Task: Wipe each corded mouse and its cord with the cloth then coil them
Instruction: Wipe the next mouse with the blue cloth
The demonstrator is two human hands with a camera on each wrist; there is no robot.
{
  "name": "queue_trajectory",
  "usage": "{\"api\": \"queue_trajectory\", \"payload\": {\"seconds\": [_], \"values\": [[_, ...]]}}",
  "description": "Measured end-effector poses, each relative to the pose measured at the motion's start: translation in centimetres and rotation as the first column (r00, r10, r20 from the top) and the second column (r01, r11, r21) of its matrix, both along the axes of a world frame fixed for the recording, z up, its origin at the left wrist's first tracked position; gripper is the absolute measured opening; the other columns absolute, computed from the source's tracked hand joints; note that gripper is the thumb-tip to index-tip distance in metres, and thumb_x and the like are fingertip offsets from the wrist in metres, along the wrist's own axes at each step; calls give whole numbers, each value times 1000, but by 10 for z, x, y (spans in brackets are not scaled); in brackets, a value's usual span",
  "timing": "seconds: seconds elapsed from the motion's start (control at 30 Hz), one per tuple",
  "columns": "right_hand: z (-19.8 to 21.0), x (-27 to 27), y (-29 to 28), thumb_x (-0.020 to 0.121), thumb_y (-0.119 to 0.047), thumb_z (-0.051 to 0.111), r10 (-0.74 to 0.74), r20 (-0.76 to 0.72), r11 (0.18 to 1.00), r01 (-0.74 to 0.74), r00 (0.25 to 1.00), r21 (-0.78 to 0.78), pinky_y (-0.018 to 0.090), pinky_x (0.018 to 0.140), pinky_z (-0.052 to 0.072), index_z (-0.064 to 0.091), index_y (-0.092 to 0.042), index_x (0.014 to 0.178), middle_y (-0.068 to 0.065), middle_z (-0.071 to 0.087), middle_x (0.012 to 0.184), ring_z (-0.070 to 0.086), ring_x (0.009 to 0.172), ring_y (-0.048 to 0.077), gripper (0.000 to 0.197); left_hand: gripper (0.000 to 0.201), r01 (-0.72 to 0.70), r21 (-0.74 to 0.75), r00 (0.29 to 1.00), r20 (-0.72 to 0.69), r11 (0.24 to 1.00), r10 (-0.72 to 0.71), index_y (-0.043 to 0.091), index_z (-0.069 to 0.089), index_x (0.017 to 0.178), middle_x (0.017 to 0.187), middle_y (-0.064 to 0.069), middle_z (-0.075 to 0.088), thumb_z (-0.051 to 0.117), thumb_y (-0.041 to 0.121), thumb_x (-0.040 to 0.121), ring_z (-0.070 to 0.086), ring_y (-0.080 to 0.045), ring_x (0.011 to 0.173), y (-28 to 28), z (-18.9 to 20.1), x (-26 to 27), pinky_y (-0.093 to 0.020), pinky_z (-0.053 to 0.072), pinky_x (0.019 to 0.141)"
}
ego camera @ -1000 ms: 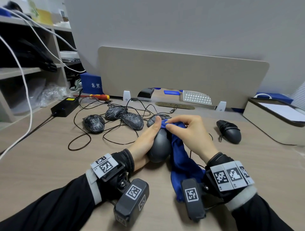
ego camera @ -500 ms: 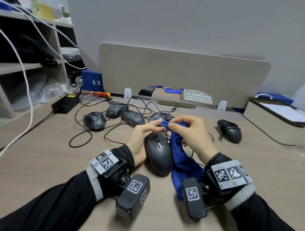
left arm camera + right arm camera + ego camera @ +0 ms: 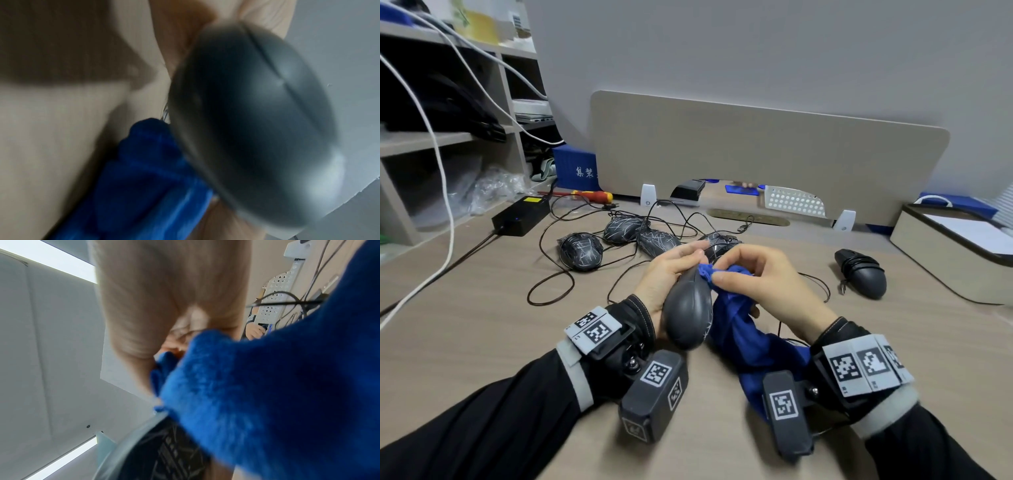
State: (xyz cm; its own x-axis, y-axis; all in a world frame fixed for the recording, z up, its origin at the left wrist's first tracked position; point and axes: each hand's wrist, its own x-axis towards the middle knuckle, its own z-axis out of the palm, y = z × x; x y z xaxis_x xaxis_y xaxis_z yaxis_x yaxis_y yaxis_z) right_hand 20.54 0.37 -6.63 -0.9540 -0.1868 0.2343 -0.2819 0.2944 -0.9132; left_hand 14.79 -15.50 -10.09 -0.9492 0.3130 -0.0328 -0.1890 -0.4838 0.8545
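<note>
My left hand (image 3: 671, 270) grips a dark grey corded mouse (image 3: 688, 313) above the desk, its rounded back toward me; the left wrist view shows that mouse (image 3: 257, 121) close and blurred. My right hand (image 3: 753, 281) pinches a blue cloth (image 3: 743, 329) against the front end of the mouse, and the rest of the cloth (image 3: 287, 378) hangs down past my right wrist. Its thin black cord (image 3: 815, 284) trails to the right behind my hand. Several scribbled mice (image 3: 580, 250) with loose tangled cords lie further back. One mouse with its cord wound round it (image 3: 861, 274) lies at the right.
A black power brick (image 3: 522, 214) and a red-yellow screwdriver (image 3: 592, 196) lie at the back left, by shelves (image 3: 448, 137) with white cables. A beige divider panel (image 3: 767, 157) closes the back of the desk. A beige box (image 3: 955, 253) stands at the right edge.
The mouse lay flat with its buttons up half a second ago; my left hand has since tipped it up, rounded back toward me. The right hand stays pinching the cloth at its front.
</note>
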Motion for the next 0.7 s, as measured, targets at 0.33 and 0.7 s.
{"api": "queue_trajectory", "payload": {"seconds": [0.33, 0.7], "values": [[4, 3, -1, 84, -50, 67, 44, 240, 999, -46, 970, 4, 28, 54, 50, 66, -12, 101, -6, 64, 84, 58, 67, 15, 42, 18, -332, -141, 938, -151, 933, 311, 10, 71, 102, 74, -3, 67, 58, 0, 93, 63, -12, 71, -1, -2, -6, -26, 56, 73], [-2, -2, -5, 80, -28, 81, -94, 227, 994, 78, 969, 79, 28, 57, 56, 60, -16, 109, 7, 70, 101, 71, 79, 13, 37, 19, -351, -108, 924, -200, 930, 326, 14, 61, 115, 104, -7, 66, 59, 24, 98, 63, -13, 87, 17, 7, 7, -28, 55, 77]]}}
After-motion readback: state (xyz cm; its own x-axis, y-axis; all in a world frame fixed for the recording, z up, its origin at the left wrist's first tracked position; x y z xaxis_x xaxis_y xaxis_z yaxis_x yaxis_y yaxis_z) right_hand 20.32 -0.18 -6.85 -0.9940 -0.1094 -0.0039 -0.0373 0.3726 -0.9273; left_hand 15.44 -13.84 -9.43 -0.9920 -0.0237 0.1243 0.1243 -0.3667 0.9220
